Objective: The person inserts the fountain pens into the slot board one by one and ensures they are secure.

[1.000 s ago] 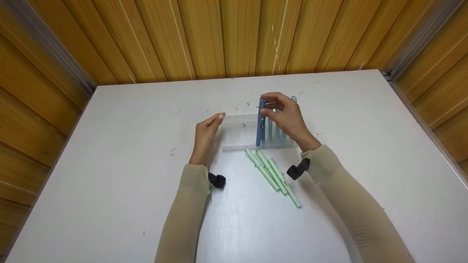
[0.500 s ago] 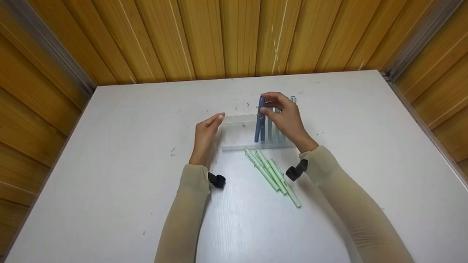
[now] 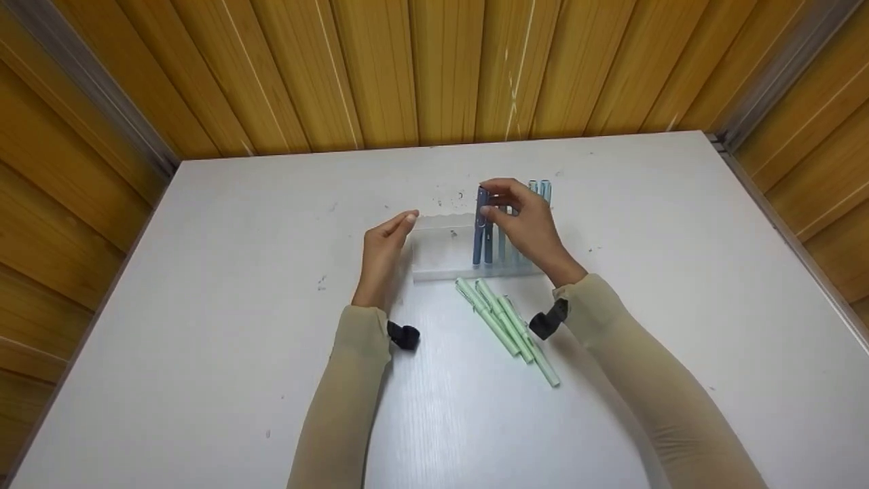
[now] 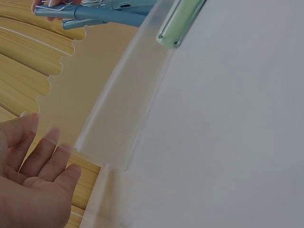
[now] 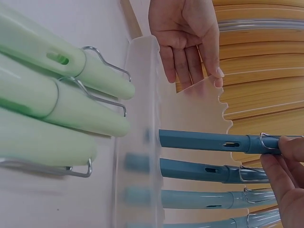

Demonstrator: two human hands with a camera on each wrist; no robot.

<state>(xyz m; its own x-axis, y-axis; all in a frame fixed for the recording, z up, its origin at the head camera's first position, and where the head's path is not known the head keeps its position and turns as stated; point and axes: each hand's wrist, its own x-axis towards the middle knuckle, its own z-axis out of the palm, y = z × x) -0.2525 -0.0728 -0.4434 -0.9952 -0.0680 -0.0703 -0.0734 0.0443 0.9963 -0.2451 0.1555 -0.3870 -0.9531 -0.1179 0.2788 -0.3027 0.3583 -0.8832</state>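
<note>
My left hand pinches the left upper corner of a clear frosted pen stand with a scalloped back edge. In the right wrist view its thumb lies on one side of the panel and its fingers on the other. My right hand pinches a dark blue pen near its capped top, with the lower end behind the stand's front lip. Beside it another dark blue pen stands in the stand. Light blue pens follow to the right, partly hidden by my hand in the head view.
Three light green pens with metal clips lie on the white table before the stand. Yellow wood-look panels rise behind the table and at both sides. A black wrist camera sits on my left sleeve.
The held dark blue pen's lower end has shifted slightly left and from before the front lip to behind it. My right hand then came down a little. The left hand stays put.
</note>
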